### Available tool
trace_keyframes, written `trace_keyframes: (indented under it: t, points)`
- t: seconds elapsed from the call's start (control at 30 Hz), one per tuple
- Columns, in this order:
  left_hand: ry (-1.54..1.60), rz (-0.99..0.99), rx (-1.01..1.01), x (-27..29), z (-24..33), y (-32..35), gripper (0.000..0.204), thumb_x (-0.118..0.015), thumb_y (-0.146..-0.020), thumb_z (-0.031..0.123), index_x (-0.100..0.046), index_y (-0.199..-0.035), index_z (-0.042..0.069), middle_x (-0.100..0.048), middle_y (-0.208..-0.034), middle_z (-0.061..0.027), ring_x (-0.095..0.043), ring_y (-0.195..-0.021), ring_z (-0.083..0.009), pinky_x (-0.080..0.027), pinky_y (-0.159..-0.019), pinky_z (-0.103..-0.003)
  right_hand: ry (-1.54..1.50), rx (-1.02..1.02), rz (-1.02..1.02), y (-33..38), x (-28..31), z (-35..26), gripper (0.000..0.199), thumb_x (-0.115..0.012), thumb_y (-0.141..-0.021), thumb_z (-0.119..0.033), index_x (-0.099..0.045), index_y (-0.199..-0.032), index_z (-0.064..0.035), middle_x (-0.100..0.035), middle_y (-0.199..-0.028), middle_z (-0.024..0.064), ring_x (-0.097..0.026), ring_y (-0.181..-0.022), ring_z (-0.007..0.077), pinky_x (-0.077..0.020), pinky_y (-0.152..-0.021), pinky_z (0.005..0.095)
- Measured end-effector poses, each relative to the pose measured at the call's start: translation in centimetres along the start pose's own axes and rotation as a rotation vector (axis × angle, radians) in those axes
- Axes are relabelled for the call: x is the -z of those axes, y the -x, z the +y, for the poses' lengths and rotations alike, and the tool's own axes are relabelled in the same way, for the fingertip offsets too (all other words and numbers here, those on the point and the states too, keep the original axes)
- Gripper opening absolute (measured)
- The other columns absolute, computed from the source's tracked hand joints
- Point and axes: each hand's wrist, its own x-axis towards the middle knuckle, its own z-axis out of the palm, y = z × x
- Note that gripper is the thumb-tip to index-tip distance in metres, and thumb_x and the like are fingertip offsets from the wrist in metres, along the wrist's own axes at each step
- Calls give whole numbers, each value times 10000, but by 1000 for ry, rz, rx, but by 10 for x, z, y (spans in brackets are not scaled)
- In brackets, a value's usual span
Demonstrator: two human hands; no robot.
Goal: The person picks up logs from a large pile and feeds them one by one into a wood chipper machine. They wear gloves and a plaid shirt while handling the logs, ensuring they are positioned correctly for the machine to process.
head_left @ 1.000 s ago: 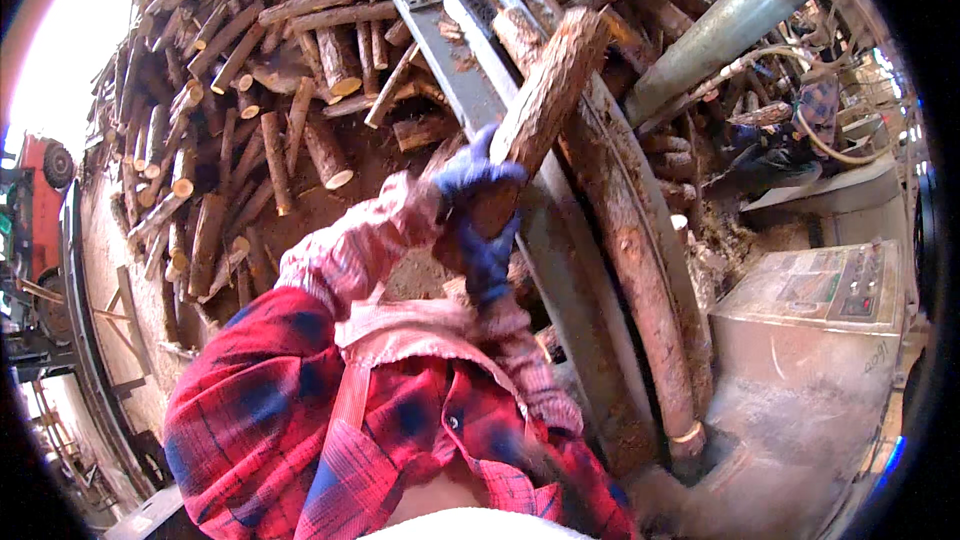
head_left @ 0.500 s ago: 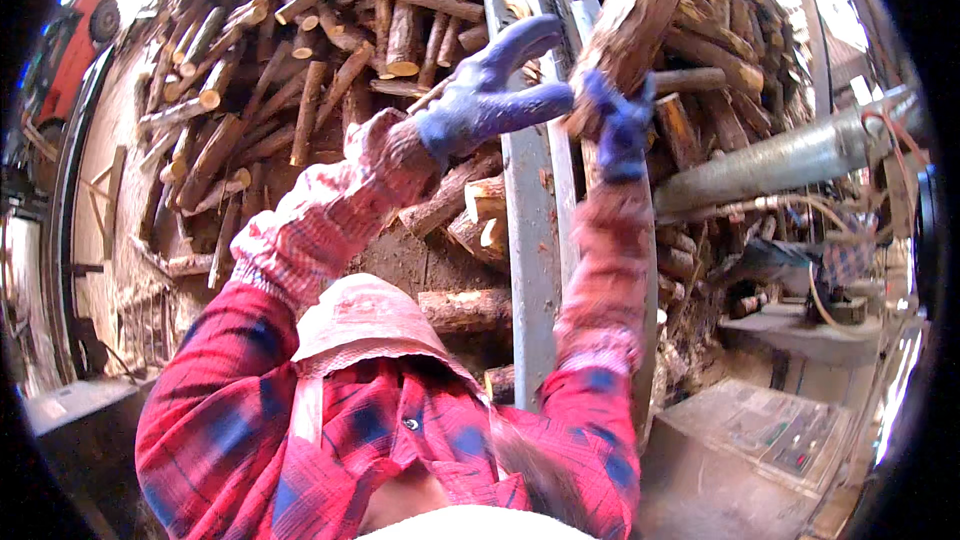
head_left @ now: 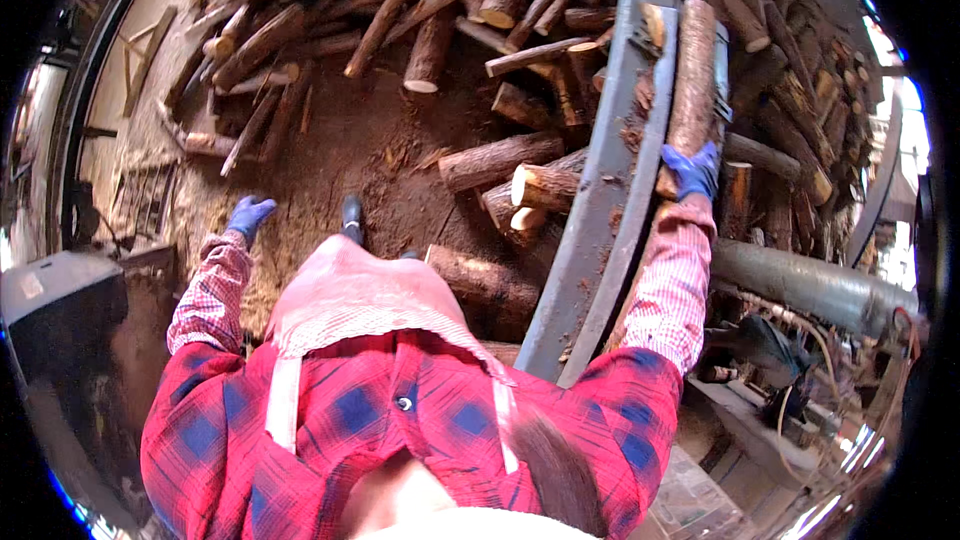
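A long barked log (head_left: 692, 70) lies lengthwise along the grey metal trough (head_left: 590, 210), on its right side. My right hand (head_left: 693, 172), in a blue-purple glove, grips the log's near end, thumb across the top. Some of the fingers are hidden behind the log. Out to the left, my left hand (head_left: 250, 215) in the same kind of glove hangs over the floor, fingers apart and holding nothing. Beside the trough, on its left, rest several short cut logs (head_left: 545, 186), and a thicker log (head_left: 485, 278) lies near my apron.
A large log pile (head_left: 430, 0) fills the far side and continues right of the trough. A metal cylinder (head_left: 810, 275) with hoses stands at the right. Bark scraps litter the floor (head_left: 330, 150). A dark box (head_left: 60, 290) stands at the left.
The log has come down from its raised, tilted position onto the trough. My left hand has swung away from it to the lower left. My right hand stays at its near end. The view has shifted.
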Motion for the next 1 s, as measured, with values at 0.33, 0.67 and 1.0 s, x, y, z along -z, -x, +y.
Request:
trace_keyframes:
  t: [0.33,0.67,1.0]
  points:
    - [690,-211,599,-11,-125,-78,192,-615,-826,399,-583,-896,224,-350,-538,6,-294,-418,-150,-244,-409,-325,-108,12,13,34,-24,3,1087,-862,-590,-378,-277,-1415,19,-446,-1348,227,-475,-1201,340,-395,-1004,399]
    - [275,-227,-99,47,169,-317,598,-731,-776,378,-551,-1207,5,-642,-925,-73,-579,-770,-158,-480,-652,-303,-355,125,91,26,-102,-244,631,-739,-762,-270,-494,-1267,17,-559,-1220,206,-526,-1141,306,-410,-980,378]
    - [395,-192,119,6,193,-269,518,-686,-840,276,-517,-1249,7,-602,-987,-42,-539,-804,-118,-460,-686,-256,-773,-517,-650,-132,-547,-262,858,-845,-685,-292,-405,-1297,118,-564,-1182,176,-530,-1086,262,-414,-965,373]
